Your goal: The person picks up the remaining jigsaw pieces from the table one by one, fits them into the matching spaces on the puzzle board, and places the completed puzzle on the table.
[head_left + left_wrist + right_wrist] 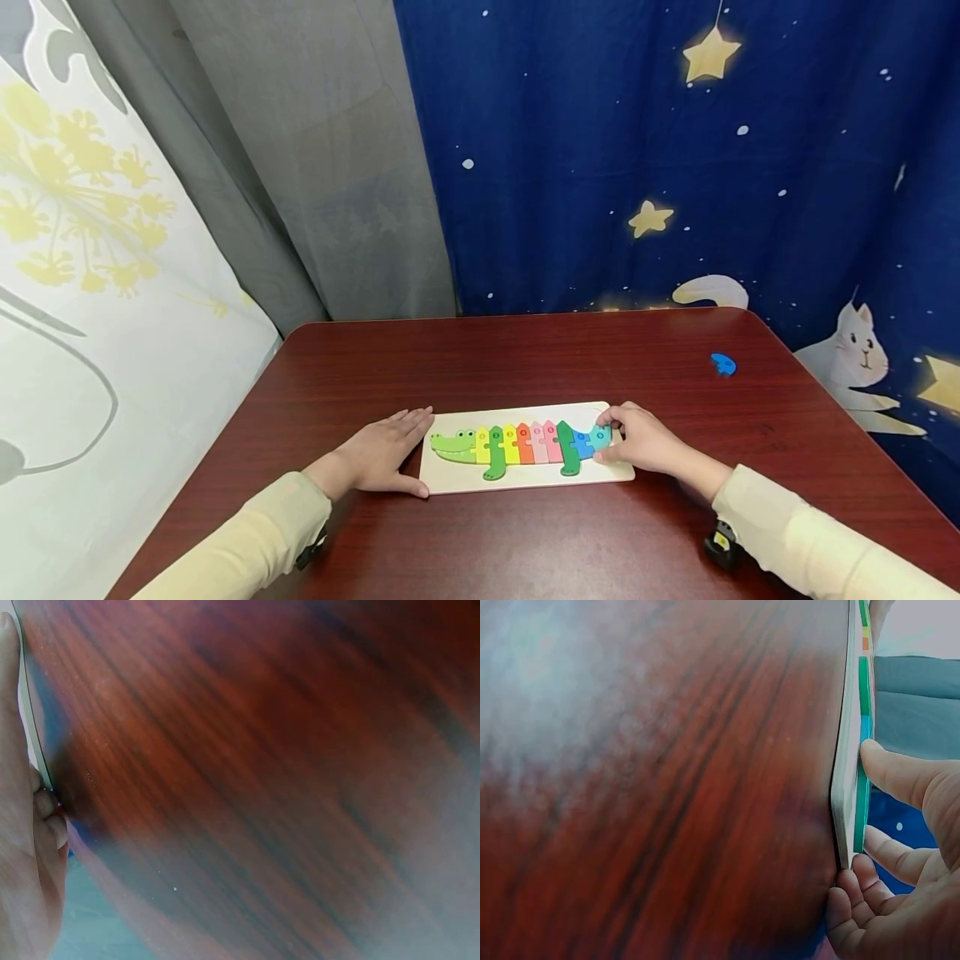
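Note:
A pale wooden puzzle board (pixel 528 481) lies on the table, bearing a colourful crocodile made of jigsaw pieces. Its green head piece (pixel 452 447) points left. At the board's left end my left hand (pixel 382 454) rests with straight fingers, thumb and fingertips along the edge; the left wrist view has it beside the board's rim (pixel 31 727). My right hand (pixel 641 437) pinches a light-blue piece (pixel 599 436) at the crocodile's right end, next to a blue piece (pixel 581 444). In the right wrist view, thumb and forefinger span that piece, the other fingers curled by the board's corner.
A loose, curved blue piece (pixel 723 364) lies toward the far right of the reddish-brown table (pixel 510 550). Behind the table hang a grey curtain (pixel 337 167) and a dark blue curtain (pixel 562 167) with stars. White patterned fabric (pixel 135 350) is at the left.

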`<state>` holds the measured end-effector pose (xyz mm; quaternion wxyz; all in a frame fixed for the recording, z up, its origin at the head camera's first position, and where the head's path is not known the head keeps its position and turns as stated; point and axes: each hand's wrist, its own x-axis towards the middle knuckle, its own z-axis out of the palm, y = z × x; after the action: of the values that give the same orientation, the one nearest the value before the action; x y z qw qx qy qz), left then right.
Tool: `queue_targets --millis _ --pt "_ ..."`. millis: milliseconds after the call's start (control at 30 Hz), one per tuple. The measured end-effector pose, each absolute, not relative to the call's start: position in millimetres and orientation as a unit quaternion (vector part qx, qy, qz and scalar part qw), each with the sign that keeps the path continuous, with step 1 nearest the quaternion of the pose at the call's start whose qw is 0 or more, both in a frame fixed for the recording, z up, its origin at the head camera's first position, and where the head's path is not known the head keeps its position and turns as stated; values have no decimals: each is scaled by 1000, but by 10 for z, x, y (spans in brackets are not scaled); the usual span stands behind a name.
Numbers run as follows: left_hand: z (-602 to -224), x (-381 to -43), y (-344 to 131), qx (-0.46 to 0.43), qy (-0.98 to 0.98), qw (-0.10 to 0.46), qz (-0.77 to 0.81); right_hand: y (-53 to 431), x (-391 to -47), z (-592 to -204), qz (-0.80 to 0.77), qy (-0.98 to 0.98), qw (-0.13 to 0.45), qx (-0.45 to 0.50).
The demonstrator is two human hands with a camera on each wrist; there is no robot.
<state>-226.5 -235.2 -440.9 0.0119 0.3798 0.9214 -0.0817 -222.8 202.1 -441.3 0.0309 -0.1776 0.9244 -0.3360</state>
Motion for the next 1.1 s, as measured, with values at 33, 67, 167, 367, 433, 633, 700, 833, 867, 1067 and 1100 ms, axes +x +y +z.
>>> queue_targets --millis 33,67,167,367,433,633,700,833,867,1067,1100 --pt "-4410 -2264 -2353 380 921 12 -81 2023 -2228 -4411 -340 923 32 -177" --pt "-4410 -2262 -2353 379 921 12 -82 2026 -2230 -4412 -343 922 34 -177" --pt "-4412 -2259 -2354 379 921 11 -84 2035 -2232 -4409 -352 918 39 -177" --pt "-4413 -2259 -2359 383 920 8 -82 2053 -2239 -4393 -358 915 36 -183" --pt "-4409 -2260 -2361 384 920 8 -81 2059 -2247 -4387 -363 913 35 -183" --pt "-4414 -2272 -2362 385 919 4 -82 2073 -2263 -4376 -386 905 33 -174" --pt "-4419 -2273 -2359 382 920 7 -84 2076 -2265 -4369 -390 903 29 -175" --pt "-4415 -2273 -2357 381 921 9 -83 2088 -2280 -4346 -393 902 24 -179" --pt "-4413 -2272 -2355 381 921 8 -83 2093 -2286 -4341 -393 902 24 -177" --pt "-4418 -2271 -2358 381 921 7 -82 2159 -2343 -4300 -401 902 20 -159" --pt "-4418 -2270 -2358 381 921 8 -82 2173 -2353 -4290 -403 901 19 -156"
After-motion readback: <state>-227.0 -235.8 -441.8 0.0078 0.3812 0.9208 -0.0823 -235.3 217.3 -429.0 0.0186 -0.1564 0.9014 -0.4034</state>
